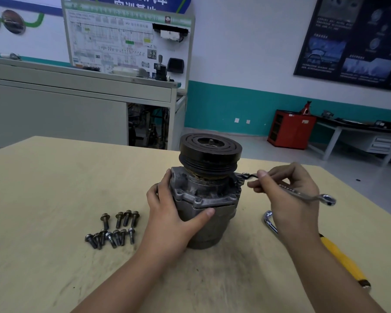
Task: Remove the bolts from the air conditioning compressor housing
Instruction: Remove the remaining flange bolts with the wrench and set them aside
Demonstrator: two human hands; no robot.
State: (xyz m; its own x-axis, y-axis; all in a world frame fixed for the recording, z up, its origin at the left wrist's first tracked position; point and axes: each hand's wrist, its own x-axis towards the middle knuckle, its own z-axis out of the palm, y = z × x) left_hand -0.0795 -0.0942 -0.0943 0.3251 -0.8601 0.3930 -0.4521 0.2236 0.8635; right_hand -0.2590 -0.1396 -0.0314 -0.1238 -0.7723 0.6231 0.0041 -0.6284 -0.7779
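Observation:
The grey air conditioning compressor (209,195) stands upright on the wooden table (54,188), its black pulley (210,152) on top. My left hand (172,211) grips the housing's left side, thumb across the front. My right hand (289,197) holds a slim double-ended ring wrench (303,194) by its shaft. The wrench's far ring end sits on a bolt (245,175) at the housing's right flange. Several removed bolts (115,229) lie in two rows left of the compressor.
A chrome tool with a yellow handle (343,260) lies on the table under my right forearm. The table's right edge runs close behind my right hand. A grey cabinet, a red tool cart (291,128) and a workbench stand in the background.

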